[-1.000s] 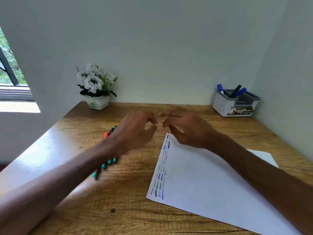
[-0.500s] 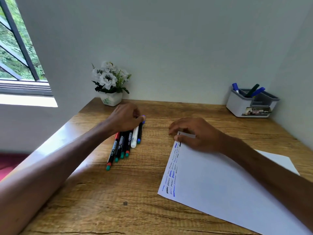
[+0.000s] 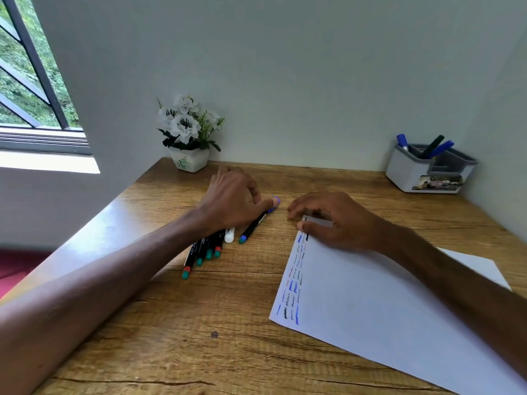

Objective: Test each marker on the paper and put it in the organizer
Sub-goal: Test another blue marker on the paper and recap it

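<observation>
The left hand (image 3: 233, 195) covers the top ends of a row of markers (image 3: 204, 252), so only their bottom halves show. They are thin black sticks with round green and red tips, and one white marker (image 3: 229, 235) lies beside them. They lie flat on the desk (image 3: 171, 323) at about 11 o'clock.

One more marker, the blue-tipped marker (image 3: 252, 225), lies a bit apart from the row, tilted toward 1 o'clock. Its top end sits under the left thumb, and the hand looks like it is pinching it there, but the fingers hide the grip.

The right hand (image 3: 333, 220) is just beside the left one, not touching it. It is arched like a little bridge, with its fingertips pressing on the far corner of the paper (image 3: 385, 295) and holding nothing. The paper is smooth, white and flat, and lies from the middle toward 4 o'clock. Its near corner is cut off by the edge of the view. Small blue, black and red scribbles run down its left side and are too tiny to read.

The organizer (image 3: 410, 175), a white plastic box with a grey rim, stands at 2 o'clock. Three stored markers (image 3: 441, 147) poke out of it. The sticker on its front is blurry.

The desk is brown wood with wavy lines. A white flower pot (image 3: 188, 162) stands at 11 o'clock.
</observation>
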The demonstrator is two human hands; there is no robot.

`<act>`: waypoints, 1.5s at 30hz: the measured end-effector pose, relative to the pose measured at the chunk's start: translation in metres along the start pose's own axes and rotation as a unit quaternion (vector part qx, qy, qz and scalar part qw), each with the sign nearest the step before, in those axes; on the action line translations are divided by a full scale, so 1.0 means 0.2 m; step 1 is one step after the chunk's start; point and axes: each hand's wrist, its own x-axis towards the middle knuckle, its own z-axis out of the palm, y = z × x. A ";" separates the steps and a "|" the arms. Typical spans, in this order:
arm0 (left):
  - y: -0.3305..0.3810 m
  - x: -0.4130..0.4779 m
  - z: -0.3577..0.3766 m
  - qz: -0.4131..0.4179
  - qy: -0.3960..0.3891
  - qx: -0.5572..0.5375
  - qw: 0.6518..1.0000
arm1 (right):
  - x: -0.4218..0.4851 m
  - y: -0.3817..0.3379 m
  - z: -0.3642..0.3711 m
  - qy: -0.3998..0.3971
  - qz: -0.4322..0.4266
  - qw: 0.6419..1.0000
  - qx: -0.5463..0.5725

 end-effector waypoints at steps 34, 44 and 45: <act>0.33 -0.12 -0.03 0.083 0.000 -0.167 0.983 | 0.02 -0.08 -0.11 0.213 0.152 0.874 0.410; 0.32 -0.11 -0.06 0.149 -0.272 -0.041 0.950 | 0.02 -0.07 -0.11 0.183 0.177 0.902 0.348; 0.32 -0.11 -0.06 0.152 -0.272 -0.036 0.950 | 0.02 -0.08 -0.11 0.175 0.178 0.906 0.342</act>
